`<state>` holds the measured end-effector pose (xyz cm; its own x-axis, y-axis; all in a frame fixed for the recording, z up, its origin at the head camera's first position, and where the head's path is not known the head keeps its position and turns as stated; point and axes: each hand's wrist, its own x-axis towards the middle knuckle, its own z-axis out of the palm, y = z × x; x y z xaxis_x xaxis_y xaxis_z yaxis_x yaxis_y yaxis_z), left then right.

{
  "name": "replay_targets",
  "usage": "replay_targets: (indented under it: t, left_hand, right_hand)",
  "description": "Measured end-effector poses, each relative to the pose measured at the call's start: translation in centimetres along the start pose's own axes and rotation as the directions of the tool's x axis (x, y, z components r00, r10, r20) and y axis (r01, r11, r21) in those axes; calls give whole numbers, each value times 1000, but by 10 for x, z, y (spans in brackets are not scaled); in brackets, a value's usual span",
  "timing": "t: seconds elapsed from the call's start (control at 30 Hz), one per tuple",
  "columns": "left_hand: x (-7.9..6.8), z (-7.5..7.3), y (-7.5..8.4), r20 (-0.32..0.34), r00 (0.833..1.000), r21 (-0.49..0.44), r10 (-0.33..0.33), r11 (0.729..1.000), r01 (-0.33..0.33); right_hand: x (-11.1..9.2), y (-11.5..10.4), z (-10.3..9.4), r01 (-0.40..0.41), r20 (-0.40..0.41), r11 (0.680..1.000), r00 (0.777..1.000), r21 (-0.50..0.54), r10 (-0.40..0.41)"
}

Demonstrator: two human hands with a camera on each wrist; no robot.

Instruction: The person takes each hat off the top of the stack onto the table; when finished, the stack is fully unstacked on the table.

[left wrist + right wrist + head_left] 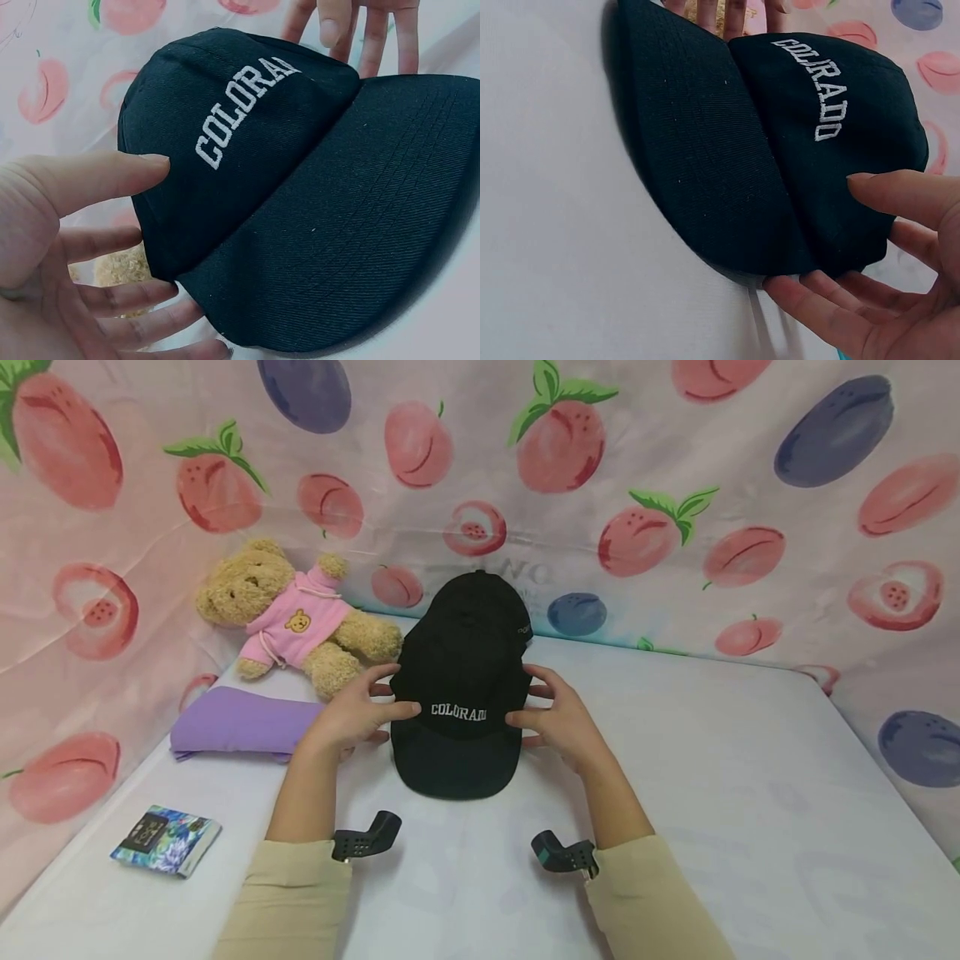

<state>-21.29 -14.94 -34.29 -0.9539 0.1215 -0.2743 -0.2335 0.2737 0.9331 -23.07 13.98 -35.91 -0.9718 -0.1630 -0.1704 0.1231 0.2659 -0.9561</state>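
Observation:
A black baseball cap [459, 718] with white "COLORADO" lettering sits in the middle of the table, brim toward me. My left hand [358, 714] holds its left side, thumb [135, 174] on the crown and the other fingers spread along the lower edge. On the opposite side my right hand [558, 718] grips the cap, its thumb [904, 196] on the crown and fingertips at the edge by the brim. Small pale lettering shows on black fabric at the far right side. The cap's underside is hidden.
A teddy bear [300, 618] in a pink top leans at the back left. Before it lies a folded purple cloth [240, 724], and a small blue patterned packet [167, 841] is at the front left. Fruit-print curtain [480, 468] encloses the white table [712, 793].

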Motion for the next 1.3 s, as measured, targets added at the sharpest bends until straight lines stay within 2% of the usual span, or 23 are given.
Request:
replay_targets:
  t: [0.63, 0.83, 1.3]
  left_hand:
    - [2, 6, 3, -15, 1000, 16, 19, 1000, -19]
    - [-1, 5, 6, -17, 999, 59, 28, 998, -27]
    - [-6, 6, 9, -15, 998, 93, 64, 994, -63]
  right_hand:
    - [-3, -4, -1, 13, -14, 999, 1000, -35, -13]
    - [-2, -6, 0, 29, -13, 999, 999, -38, -30]
    - [-6, -8, 2, 52, -10, 998, 999, -22, -53]
